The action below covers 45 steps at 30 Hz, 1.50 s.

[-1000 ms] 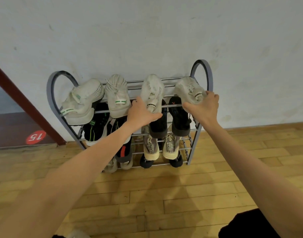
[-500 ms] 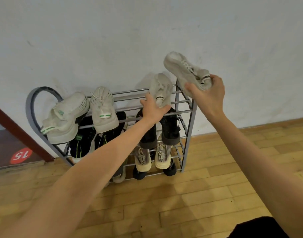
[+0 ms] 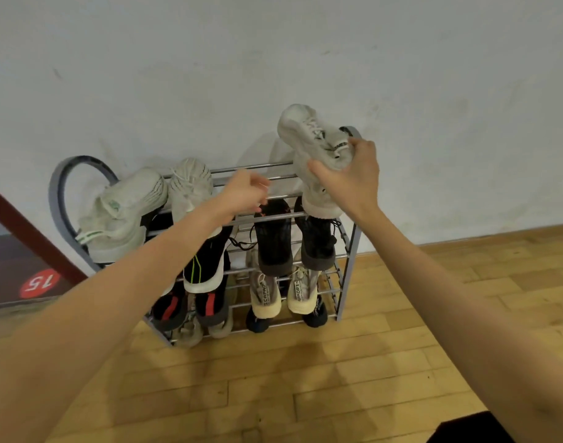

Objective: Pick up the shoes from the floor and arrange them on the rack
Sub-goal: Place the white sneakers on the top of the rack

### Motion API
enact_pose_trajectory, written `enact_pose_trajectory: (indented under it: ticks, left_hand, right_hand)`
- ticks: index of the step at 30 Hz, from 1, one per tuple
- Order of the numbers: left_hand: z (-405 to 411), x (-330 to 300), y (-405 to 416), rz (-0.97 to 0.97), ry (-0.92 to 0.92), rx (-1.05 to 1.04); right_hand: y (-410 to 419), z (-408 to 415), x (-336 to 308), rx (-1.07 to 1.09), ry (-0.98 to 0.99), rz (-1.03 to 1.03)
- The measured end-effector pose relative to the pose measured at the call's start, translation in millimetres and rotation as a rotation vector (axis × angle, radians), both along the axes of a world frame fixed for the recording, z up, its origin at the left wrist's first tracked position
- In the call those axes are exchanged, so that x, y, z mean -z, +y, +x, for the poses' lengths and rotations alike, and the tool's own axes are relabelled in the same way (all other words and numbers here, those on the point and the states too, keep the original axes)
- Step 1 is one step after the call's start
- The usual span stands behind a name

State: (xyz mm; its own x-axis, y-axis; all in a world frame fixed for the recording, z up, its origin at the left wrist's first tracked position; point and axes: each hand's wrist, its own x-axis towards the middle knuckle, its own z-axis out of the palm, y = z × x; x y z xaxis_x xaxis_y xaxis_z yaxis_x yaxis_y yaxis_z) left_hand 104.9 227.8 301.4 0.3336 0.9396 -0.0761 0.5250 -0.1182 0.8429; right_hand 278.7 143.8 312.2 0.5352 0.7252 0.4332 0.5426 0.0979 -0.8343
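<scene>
My right hand [image 3: 350,180] is shut on two white sneakers [image 3: 312,135] held together, one over the other, above the right end of the grey metal shoe rack [image 3: 350,251]. The lower one's sole hangs just over the top shelf's front bar. My left hand [image 3: 245,191] hovers over the middle of the top shelf, fingers loosely curled and blurred, holding nothing. Another white pair [image 3: 126,212] lies at the left of the top shelf.
Lower shelves hold black shoes [image 3: 272,238], a black shoe with green stripes [image 3: 203,263], beige sneakers [image 3: 264,292] and red-and-black shoes [image 3: 209,302]. The rack stands against a white wall on wooden floor [image 3: 305,378]. A dark red door frame [image 3: 24,231] and a red "15" sticker [image 3: 39,282] are left.
My right hand lifted its white sneaker off the top shelf. The white sneaker my left hand gripped is now also in my right hand, and my left hand is free.
</scene>
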Motion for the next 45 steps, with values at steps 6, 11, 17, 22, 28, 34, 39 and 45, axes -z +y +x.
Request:
enact_pose_trajectory:
  ticks: [6,11,17,22,28,34,39,45]
  left_hand:
    - [-27.0,-17.3,9.5,0.124,-0.177,-0.221]
    - [-32.0,-18.9,11.0,0.118,-0.141,-0.213]
    - [-14.4,-9.9,2.6,0.134,0.015,-0.024]
    - [4.8,-1.6,-6.2,0.187,0.125,0.134]
    - [19.6,13.1,-2.5,0.196,0.091,0.14]
    - [25.3,14.5,-6.8,0.45,-0.019,0.05]
    - [12.1,19.1,0.1,0.542,0.047,0.026]
    - [25.1,54.9,-16.5,0.58,0.103,0.077]
  right_hand:
    - [44.5,-44.9,19.3,0.073,-0.248,-0.18]
    - [52.1,-52.2,34.8,0.103,-0.504,-0.291]
    - [44.1,-25.3,31.8,-0.253,-0.522,-0.329]
    - [32.2,20.9,28.5,-0.245,-0.521,-0.412]
    - [26.5,39.6,58.9,-0.39,-0.538,-0.614]
    - [25.3,44.2,57.9,-0.351,-0.653,-0.489]
    - [20.6,47.8,45.9,-0.275,-0.597,-0.381]
    - [11.6,41.2,57.1,-0.263,-0.728,-0.435]
